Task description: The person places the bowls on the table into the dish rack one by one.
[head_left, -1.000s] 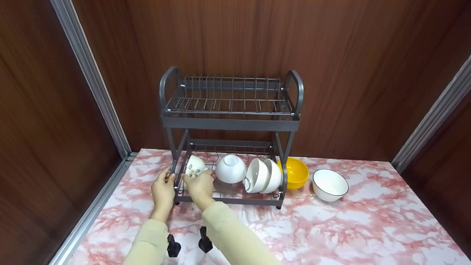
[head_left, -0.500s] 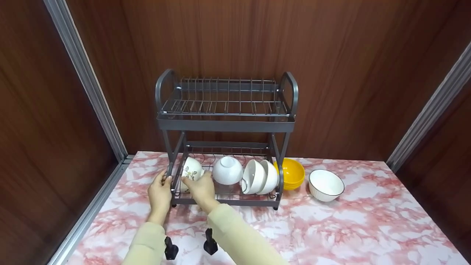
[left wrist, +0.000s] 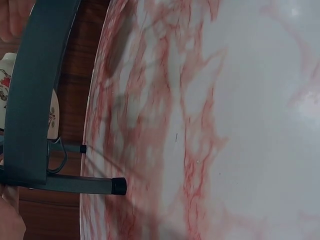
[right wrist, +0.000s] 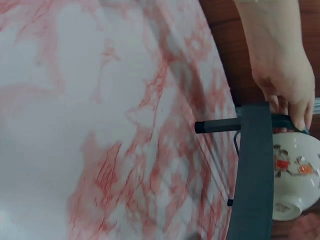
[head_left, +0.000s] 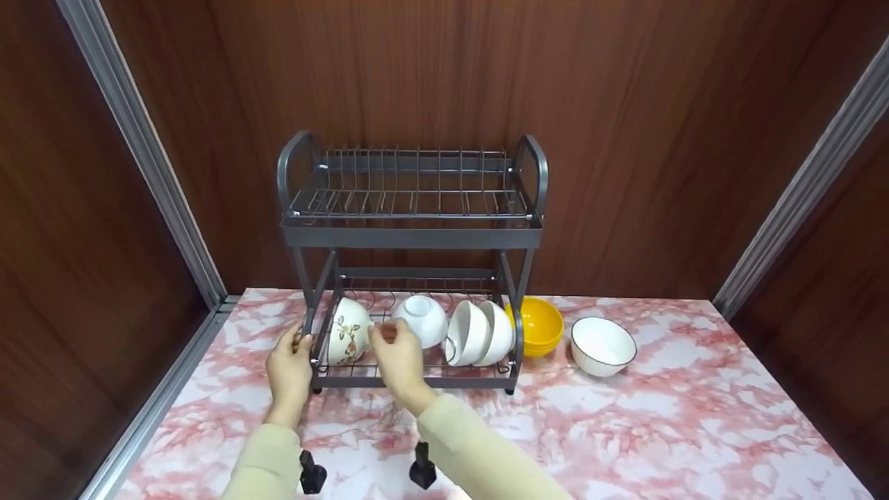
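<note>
My left hand [head_left: 289, 371] grips the left side post of a dark grey two-tier dish rack [head_left: 410, 238]; the right wrist view shows its fingers around the frame. On the lower tier, at the left end, a white bowl with a flower print [head_left: 349, 332] stands tilted on its side. Just right of that bowl is my right hand [head_left: 401, 357], its fingers loosely bent with nothing visible between them. Partly behind its fingertips sits an upside-down white bowl [head_left: 425, 319]. Two more white bowls [head_left: 468, 333] lean on edge at the tier's right end.
Stacked yellow bowls [head_left: 544, 326] stand against the rack's right side. Farther right, a white ribbed bowl with a dark rim [head_left: 603, 347] rests upright on the pink marbled tabletop [head_left: 680, 410]. Brown wood panels [head_left: 625, 139] enclose the back and sides.
My right hand has come away from the flowered bowl toward the right, exposing more of its print. The left hand keeps its grip on the rack. The head view has shifted slightly.
</note>
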Motion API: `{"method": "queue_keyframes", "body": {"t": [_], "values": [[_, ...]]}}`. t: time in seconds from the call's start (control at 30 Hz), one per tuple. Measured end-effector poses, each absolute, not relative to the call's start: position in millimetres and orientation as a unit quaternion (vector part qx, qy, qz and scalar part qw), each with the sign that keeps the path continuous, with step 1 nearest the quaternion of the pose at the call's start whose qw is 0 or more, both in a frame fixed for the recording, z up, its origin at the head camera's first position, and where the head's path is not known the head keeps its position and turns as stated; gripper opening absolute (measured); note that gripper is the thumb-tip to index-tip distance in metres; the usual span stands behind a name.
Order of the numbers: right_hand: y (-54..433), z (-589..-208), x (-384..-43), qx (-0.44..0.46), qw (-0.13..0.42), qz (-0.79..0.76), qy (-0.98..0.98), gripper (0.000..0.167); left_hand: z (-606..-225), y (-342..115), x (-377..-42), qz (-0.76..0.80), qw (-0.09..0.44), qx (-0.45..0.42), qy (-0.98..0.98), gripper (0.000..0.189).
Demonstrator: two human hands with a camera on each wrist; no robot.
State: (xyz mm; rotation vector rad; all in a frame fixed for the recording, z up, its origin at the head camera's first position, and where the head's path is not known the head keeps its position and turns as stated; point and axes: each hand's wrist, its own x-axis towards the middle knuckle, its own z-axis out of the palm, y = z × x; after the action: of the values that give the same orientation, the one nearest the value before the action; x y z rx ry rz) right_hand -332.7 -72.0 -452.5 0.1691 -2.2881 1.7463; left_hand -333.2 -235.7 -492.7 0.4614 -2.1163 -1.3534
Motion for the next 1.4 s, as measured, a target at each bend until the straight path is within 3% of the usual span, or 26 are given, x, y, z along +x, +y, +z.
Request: {"method": "queue_keyframes", "body": {"t": [0.1, 0.3, 0.4, 0.53, 0.63, 0.9, 1.03, 1.17, 1.27, 1.4], "values": [[-60.9, -450.7, -331.8, 0.09, 0.138, 0.641, -0.75, 0.012, -493.1, -236.8, -333.5, -0.507, 0.292, 0.174, -0.792, 0.034], [-21.9, -438.1, -322.6, 0.167, 0.135, 0.731, -0.647, 0.018, -492.6, -233.9, -332.8, -0.505, 0.29, 0.17, -0.795, 0.034], [4.4, -429.6, -317.1, 0.202, 0.197, 0.725, -0.629, 0.022, -492.7, -232.7, -332.5, -0.5, 0.294, 0.171, -0.796, 0.034], [41.2, -421.8, -316.9, 0.224, 0.328, 0.682, -0.614, 0.025, -492.7, -231.8, -332.8, -0.496, 0.305, 0.173, -0.795, 0.033], [69.6, -420.2, -321.1, 0.201, 0.397, 0.663, -0.602, 0.026, -492.5, -231.2, -333.3, -0.497, 0.307, 0.171, -0.794, 0.033], [144.3, -437.8, -341.2, 0.03, 0.448, 0.689, -0.569, 0.017, -494.4, -232.6, -333.3, -0.506, 0.3, 0.176, -0.789, 0.034], [183.6, -457.2, -354.4, -0.106, 0.446, 0.685, -0.567, 0.01, -494.5, -233.6, -333.3, -0.506, 0.296, 0.176, -0.791, 0.035], [219.6, -474.5, -362.3, -0.23, 0.407, 0.649, -0.6, 0.005, -493.7, -234.3, -332.4, -0.508, 0.288, 0.179, -0.792, 0.035], [240.5, -484.4, -364.9, -0.282, 0.359, 0.628, -0.631, 0.023, -493.1, -234.0, -331.7, -0.508, 0.288, 0.179, -0.791, 0.035], [258.9, -493.9, -364.1, -0.304, 0.256, 0.617, -0.68, 0.058, -492.5, -232.7, -331.2, -0.506, 0.293, 0.178, -0.792, 0.035]]}}
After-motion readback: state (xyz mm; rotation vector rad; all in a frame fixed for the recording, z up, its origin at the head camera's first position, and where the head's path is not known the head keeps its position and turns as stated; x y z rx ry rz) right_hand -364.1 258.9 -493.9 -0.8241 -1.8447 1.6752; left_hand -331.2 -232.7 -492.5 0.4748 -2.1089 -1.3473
